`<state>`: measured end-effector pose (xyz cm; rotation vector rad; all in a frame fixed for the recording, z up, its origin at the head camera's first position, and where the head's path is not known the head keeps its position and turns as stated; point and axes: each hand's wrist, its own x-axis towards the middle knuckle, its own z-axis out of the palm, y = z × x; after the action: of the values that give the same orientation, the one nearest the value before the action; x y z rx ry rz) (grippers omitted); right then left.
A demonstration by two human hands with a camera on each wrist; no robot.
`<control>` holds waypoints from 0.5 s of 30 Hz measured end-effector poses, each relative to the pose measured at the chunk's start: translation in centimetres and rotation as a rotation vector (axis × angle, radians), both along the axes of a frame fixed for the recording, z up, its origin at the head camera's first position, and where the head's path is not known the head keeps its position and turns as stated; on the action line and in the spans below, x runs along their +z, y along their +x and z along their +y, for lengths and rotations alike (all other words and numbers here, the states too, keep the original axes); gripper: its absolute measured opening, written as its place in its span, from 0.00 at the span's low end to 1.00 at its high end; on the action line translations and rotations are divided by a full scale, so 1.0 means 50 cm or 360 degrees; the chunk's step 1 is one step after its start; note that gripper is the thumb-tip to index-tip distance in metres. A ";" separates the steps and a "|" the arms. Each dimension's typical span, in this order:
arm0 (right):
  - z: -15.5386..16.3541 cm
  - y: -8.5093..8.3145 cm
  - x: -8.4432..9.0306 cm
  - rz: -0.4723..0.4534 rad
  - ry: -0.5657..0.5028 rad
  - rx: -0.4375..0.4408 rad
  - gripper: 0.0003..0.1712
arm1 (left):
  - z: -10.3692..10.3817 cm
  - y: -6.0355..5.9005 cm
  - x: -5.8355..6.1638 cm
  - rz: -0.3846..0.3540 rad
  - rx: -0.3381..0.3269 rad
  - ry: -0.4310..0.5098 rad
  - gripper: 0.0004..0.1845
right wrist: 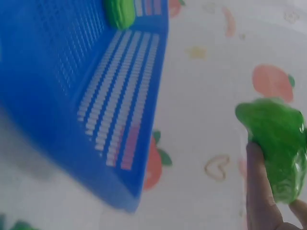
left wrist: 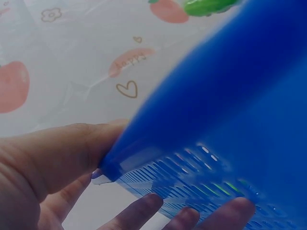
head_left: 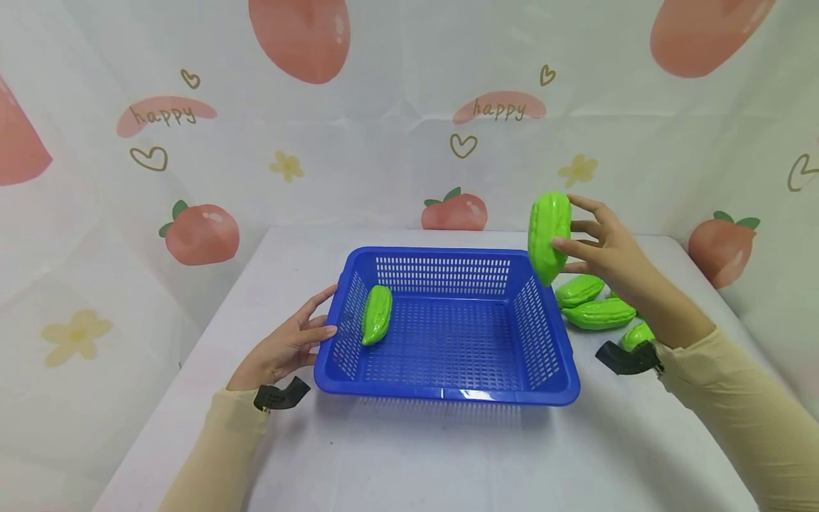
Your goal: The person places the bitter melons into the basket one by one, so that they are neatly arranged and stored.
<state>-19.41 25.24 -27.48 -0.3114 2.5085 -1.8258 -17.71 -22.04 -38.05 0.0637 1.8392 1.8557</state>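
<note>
A blue plastic basket (head_left: 448, 391) sits on the white table. One green ridged gourd (head_left: 376, 314) leans against its left inner wall. My left hand (head_left: 301, 334) rests on the basket's left outer wall, thumb on the rim (left wrist: 110, 167) and fingers (left wrist: 144, 208) flat on the mesh. My right hand (head_left: 591, 245) holds a second green gourd (head_left: 548, 235) upright in the air above the basket's far right corner, thumb (right wrist: 259, 191) and fingers around it. The held gourd (right wrist: 280, 143) also shows in the right wrist view.
Several more green gourds (head_left: 598, 313) lie on the table right of the basket, partly behind my right forearm. A cloth backdrop printed with peaches and hearts (head_left: 409, 107) closes off the back and sides. The table's front part (head_left: 448, 462) is bare white.
</note>
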 end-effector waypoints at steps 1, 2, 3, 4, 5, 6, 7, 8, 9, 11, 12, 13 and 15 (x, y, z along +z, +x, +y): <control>-0.011 -0.003 0.002 -0.0002 -0.0009 0.0012 0.43 | 0.000 0.000 0.000 -0.0003 0.0004 0.0002 0.43; -0.022 -0.005 0.003 0.0003 -0.0012 0.0034 0.43 | 0.001 0.000 -0.001 -0.0009 0.0008 0.0009 0.43; -0.033 -0.008 0.004 0.0008 0.0003 0.0055 0.44 | 0.001 0.000 -0.001 -0.0014 0.0012 0.0015 0.43; -0.043 -0.010 0.003 0.0008 0.0011 0.0077 0.44 | 0.001 0.000 -0.001 -0.0019 0.0016 0.0018 0.43; -0.053 -0.013 0.002 0.0003 0.0015 0.0107 0.45 | 0.001 -0.001 -0.001 -0.0021 0.0021 0.0017 0.43; -0.063 -0.015 0.000 -0.0006 0.0021 0.0135 0.46 | 0.000 -0.001 -0.001 -0.0023 0.0023 0.0018 0.43; -0.073 -0.019 -0.002 -0.0016 0.0017 0.0166 0.46 | 0.000 -0.001 -0.001 -0.0022 0.0022 0.0014 0.43; -0.083 -0.022 -0.005 -0.0028 0.0010 0.0202 0.47 | 0.000 -0.001 -0.002 -0.0021 0.0020 0.0013 0.43; -0.094 -0.026 -0.009 -0.0047 0.0002 0.0228 0.47 | 0.000 -0.001 -0.002 -0.0020 0.0018 0.0012 0.43; -0.114 -0.034 -0.016 -0.0085 -0.0016 0.0283 0.47 | 0.000 -0.001 -0.001 -0.0014 0.0009 0.0014 0.43; -0.125 -0.038 -0.020 -0.0103 -0.0024 0.0306 0.48 | 0.000 -0.001 -0.001 -0.0013 0.0005 0.0018 0.43; -0.135 -0.041 -0.024 -0.0118 -0.0021 0.0324 0.48 | -0.001 -0.001 -0.001 -0.0010 0.0002 0.0018 0.43; -0.155 -0.047 -0.031 -0.0146 0.0010 0.0347 0.48 | -0.001 -0.001 -0.001 -0.0008 -0.0002 0.0022 0.43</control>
<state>-21.74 17.48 -29.04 -0.4691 2.3163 -1.7086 -17.75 -22.07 -38.08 0.0649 1.8230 1.8662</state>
